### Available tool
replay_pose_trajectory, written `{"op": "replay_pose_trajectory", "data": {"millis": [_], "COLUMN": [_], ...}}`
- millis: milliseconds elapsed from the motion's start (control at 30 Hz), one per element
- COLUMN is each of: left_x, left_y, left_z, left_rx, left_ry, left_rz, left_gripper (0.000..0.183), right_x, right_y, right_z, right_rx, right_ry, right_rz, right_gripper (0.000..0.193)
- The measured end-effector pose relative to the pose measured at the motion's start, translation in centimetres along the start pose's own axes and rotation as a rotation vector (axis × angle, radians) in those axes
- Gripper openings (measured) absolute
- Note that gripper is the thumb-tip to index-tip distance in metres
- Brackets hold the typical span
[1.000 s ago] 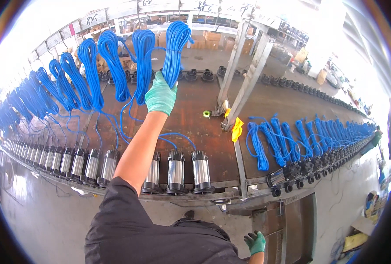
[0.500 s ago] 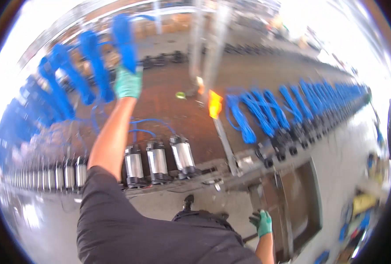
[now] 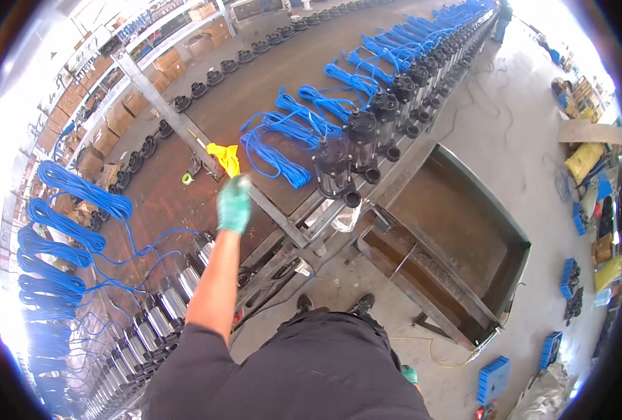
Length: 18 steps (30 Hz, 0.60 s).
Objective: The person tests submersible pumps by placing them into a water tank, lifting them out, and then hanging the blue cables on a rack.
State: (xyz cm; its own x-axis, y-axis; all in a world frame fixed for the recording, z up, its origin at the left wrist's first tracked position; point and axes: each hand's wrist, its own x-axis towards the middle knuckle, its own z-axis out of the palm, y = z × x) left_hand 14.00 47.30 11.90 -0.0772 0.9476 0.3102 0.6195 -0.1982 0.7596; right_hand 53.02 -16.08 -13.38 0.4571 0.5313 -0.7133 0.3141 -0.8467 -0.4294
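My left hand (image 3: pixel 234 204), in a green glove, is over the workbench beside the metal frame bar (image 3: pixel 272 213). Its fingertips are smeared by motion just below a yellow cloth (image 3: pixel 225 158) hanging on the bar; whether they touch it I cannot tell. Low in the view, most of my right hand (image 3: pixel 410 375) is hidden by my body, and only a bit of green glove shows. Black pumps (image 3: pixel 333 164) with blue cable coils (image 3: pixel 276 155) line the bench to the right of the bar. Silver motor cylinders (image 3: pixel 173 302) stand in a row left of my forearm, their cables coiled (image 3: pixel 87 189) behind.
A metal trough (image 3: pixel 458 224) juts out from the bench's near side. Black round castings (image 3: pixel 213 77) line the far bench edge, with cardboard boxes (image 3: pixel 118 119) on shelving beyond. Blue crates (image 3: pixel 493 380) sit on the floor at right. A roll of green tape (image 3: pixel 187 179) lies near the bar.
My left hand has left the blue cable coil and come right, close to the yellow cloth. The view has swung right, and my right hand has dropped mostly behind my body.
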Motion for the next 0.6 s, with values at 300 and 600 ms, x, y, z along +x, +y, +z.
{"op": "replay_pose_trajectory", "data": {"millis": [300, 600], "left_x": [8.4, -7.5], "left_y": [10.5, 16.1], "left_z": [18.4, 13.9], "left_rx": [-0.718, -0.786], "left_ry": [-0.324, -0.300], "left_rz": [-0.431, -0.177], "left_gripper": [0.047, 0.050], "right_x": [3.1, 4.9], "right_y": [0.0, -5.3], "right_z": [-2.5, -6.1], "right_rx": [0.735, 0.878], "right_ry": [-0.011, 0.155], "right_rz": [0.312, 0.100], "right_gripper": [0.027, 0.020]}}
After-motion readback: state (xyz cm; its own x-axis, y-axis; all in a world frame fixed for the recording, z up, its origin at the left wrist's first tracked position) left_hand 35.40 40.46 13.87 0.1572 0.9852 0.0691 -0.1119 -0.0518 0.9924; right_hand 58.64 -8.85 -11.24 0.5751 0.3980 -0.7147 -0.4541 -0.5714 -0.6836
